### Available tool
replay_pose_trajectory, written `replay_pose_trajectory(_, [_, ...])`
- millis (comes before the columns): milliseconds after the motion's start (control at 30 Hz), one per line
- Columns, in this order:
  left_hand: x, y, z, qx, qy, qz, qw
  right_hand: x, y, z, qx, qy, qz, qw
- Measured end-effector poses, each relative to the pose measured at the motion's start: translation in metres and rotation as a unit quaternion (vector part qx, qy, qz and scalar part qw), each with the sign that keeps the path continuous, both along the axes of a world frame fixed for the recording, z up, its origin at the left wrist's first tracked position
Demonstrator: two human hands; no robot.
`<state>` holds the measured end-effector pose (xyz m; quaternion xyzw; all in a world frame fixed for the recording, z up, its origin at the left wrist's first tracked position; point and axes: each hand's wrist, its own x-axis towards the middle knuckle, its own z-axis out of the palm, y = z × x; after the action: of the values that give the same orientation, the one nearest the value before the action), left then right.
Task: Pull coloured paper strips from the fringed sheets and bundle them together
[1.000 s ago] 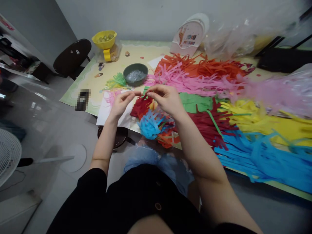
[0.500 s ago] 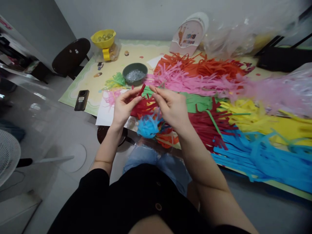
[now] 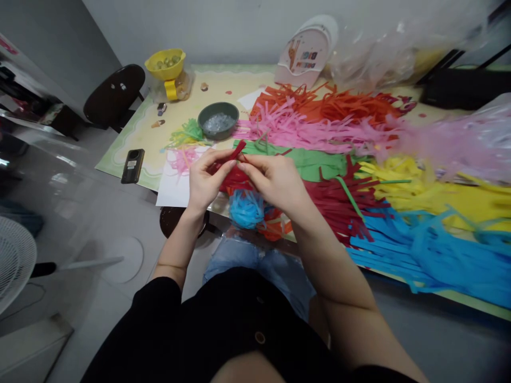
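Over the table's front edge, my left hand (image 3: 205, 178) is closed in a pinch on a dark red strip (image 3: 239, 149), whose rolled end sticks up above the fingertips. My right hand (image 3: 281, 178) meets it from the right, thumb and forefinger pressed together at the strip's base. Whatever else is between those fingertips is too small to make out. Below the hands are more red strips (image 3: 235, 178) and a blue ball of strips (image 3: 246, 208) with clear plastic around it. Green strips (image 3: 319, 164) lie just behind the right hand.
A dark green bowl (image 3: 203, 129) of small clear pieces stands behind the hands. Orange (image 3: 347, 109), pink (image 3: 331, 133), yellow (image 3: 459, 205) and blue strips (image 3: 443, 260) cover the right side. A phone (image 3: 132, 166) lies at the left edge; a fan (image 3: 16, 263) stands left.
My right hand has moved in to the left, so its fingertips now meet the left hand's at the red strip. The blue ball below shows more rounded.
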<state>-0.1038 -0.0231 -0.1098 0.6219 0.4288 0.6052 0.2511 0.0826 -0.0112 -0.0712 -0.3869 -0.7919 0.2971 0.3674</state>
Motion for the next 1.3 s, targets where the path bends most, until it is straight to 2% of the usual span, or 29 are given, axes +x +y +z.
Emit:
replay_pose_trajectory(233, [0.004,-0.002,0.001,-0.035,-0.013,0.008,0.999,0.0,0.001,0.004,-0.019,0.01,0.019,1.0])
replay_pose_trajectory(367, [0.003,-0.005,0.003,-0.014,0.025,0.008,1.0,0.0,0.004,0.0,-0.025,0.028,0.018,0.999])
replay_pose_trajectory(467, [0.002,-0.009,0.008,0.011,0.089,0.013,0.996,-0.001,0.009,-0.01,-0.071,0.085,0.033,0.993])
replay_pose_trajectory(567, [0.003,-0.016,0.01,0.025,0.154,0.007,0.988,-0.002,0.015,-0.021,-0.151,0.156,0.072,0.973])
replay_pose_trajectory(667, [0.007,-0.023,0.003,0.024,0.212,0.028,0.977,-0.003,0.019,-0.029,-0.177,0.192,0.082,0.962])
replay_pose_trajectory(800, [0.007,-0.027,-0.022,-0.026,0.28,0.044,0.959,-0.002,0.028,-0.041,-0.11,0.239,-0.034,0.964])
replay_pose_trajectory(833, [0.004,-0.025,-0.028,-0.048,0.287,0.02,0.957,0.0,0.031,-0.045,-0.111,0.268,-0.056,0.955])
replay_pose_trajectory(933, [-0.022,-0.009,-0.04,-0.133,0.26,-0.152,0.944,0.005,0.04,-0.054,-0.127,0.349,-0.079,0.925])
replay_pose_trajectory(967, [-0.035,0.0,-0.042,-0.158,0.248,-0.172,0.94,0.006,0.041,-0.056,-0.124,0.354,-0.081,0.923])
replay_pose_trajectory(1000, [-0.051,0.01,-0.043,-0.181,0.251,-0.156,0.938,0.008,0.041,-0.057,-0.12,0.349,-0.079,0.926])
replay_pose_trajectory(1033, [-0.067,0.02,-0.045,-0.194,0.276,-0.079,0.938,0.009,0.04,-0.057,-0.115,0.338,-0.075,0.931])
replay_pose_trajectory(1067, [-0.083,0.028,-0.046,-0.21,0.332,0.004,0.92,0.009,0.038,-0.056,-0.111,0.326,-0.069,0.936])
replay_pose_trajectory(1100, [-0.097,0.035,-0.049,-0.231,0.393,0.063,0.888,0.008,0.036,-0.055,-0.108,0.319,-0.062,0.94])
replay_pose_trajectory(1133, [-0.11,0.04,-0.052,-0.251,0.448,0.094,0.853,0.008,0.032,-0.053,-0.107,0.32,-0.057,0.94])
replay_pose_trajectory(1167, [-0.12,0.043,-0.055,-0.269,0.489,0.101,0.824,0.006,0.029,-0.05,-0.107,0.328,-0.055,0.937])
replay_pose_trajectory(1200, [-0.127,0.044,-0.058,-0.281,0.511,0.096,0.807,0.004,0.026,-0.047,-0.11,0.339,-0.056,0.933])
replay_pose_trajectory(1267, [-0.135,0.043,-0.062,-0.282,0.521,0.091,0.801,0.0,0.02,-0.041,-0.117,0.357,-0.065,0.924])
replay_pose_trajectory(1300, [-0.136,0.043,-0.063,-0.273,0.504,0.102,0.813,-0.003,0.019,-0.038,-0.119,0.359,-0.069,0.923])
